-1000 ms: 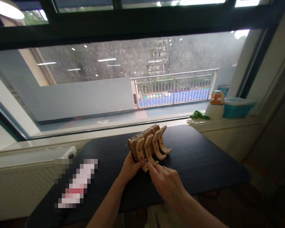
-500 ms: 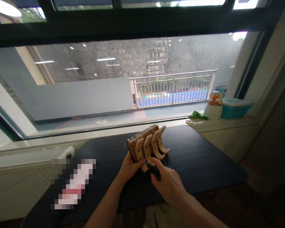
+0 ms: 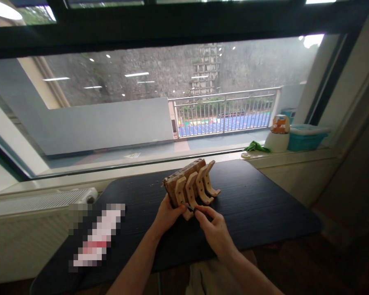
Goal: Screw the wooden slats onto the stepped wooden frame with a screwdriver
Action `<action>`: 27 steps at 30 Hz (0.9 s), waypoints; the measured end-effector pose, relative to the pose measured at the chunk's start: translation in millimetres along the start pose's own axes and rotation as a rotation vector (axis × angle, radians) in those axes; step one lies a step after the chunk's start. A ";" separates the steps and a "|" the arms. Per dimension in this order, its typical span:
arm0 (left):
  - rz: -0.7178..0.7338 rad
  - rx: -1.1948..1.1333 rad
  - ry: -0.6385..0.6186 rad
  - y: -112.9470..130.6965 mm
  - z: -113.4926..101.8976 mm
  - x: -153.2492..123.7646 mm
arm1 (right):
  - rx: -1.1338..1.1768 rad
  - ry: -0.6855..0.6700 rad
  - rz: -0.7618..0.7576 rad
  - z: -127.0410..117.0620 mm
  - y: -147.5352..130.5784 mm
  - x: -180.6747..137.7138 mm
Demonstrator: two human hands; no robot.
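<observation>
A rough brown wooden board (image 3: 184,171) rests tilted on the dark table, with several pale curved wooden hooks (image 3: 191,190) in a row along its front. My left hand (image 3: 166,214) is closed around the board's near left end, its thumb by the lower part of the leftmost hook. Between the fingers of my right hand (image 3: 215,232) is a screwdriver (image 3: 191,208) with a dark handle. Its metal shaft points left to a hole or screw in that leftmost hook; which of the two I cannot tell. My fingers hide most of the handle.
Under the work is a black table (image 3: 258,209). A blurred pinkish-white item (image 3: 100,233) lies at its left. On the windowsill stand a teal box (image 3: 307,139), a white and orange container (image 3: 277,137) and a green cloth (image 3: 256,146). A radiator (image 3: 39,233) is left.
My right hand has shifted its grip on the screwdriver, its fingers now reaching farther forward along the handle. The left hand and the board stay in place; the view has tipped slightly.
</observation>
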State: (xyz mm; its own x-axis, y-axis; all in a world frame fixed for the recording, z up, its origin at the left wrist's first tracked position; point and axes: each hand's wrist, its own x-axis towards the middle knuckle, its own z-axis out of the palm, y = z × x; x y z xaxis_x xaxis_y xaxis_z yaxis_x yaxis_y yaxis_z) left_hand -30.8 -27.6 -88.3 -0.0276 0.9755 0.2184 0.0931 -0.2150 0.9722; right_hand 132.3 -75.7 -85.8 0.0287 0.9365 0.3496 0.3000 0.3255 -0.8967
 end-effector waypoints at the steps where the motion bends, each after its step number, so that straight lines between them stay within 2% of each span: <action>1: -0.004 -0.002 0.003 0.6 0.3 0.1 | 0.007 -0.010 0.016 -1.3 -0.4 0.8; 5: -0.021 -0.019 -0.002 2.9 2.0 0.2 | -0.158 -0.068 -0.003 -17.6 -1.5 -1.6; 10: -0.034 -0.038 -0.018 5.8 3.6 -0.8 | -0.396 -0.104 -0.320 -33.3 0.6 -13.2; 13: -0.035 -0.039 -0.021 8.3 3.7 -1.4 | -0.454 -0.093 -0.425 -32.1 -1.5 -16.9; 17: -0.037 -0.031 -0.023 9.4 3.2 -1.5 | -0.481 -0.081 -0.490 -27.4 -4.8 -16.0; 27: -0.040 -0.001 -0.004 7.7 3.3 -1.2 | -0.500 -0.075 -0.535 -23.0 -7.8 -16.3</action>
State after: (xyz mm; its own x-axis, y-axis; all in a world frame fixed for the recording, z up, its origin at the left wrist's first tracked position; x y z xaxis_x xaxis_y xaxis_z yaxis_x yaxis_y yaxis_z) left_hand -26.9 -30.3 -81.4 -0.0273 0.9835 0.1786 0.0911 -0.1755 0.9803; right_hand 151.5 -96.5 -78.2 -0.3031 0.6788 0.6689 0.6541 0.6586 -0.3720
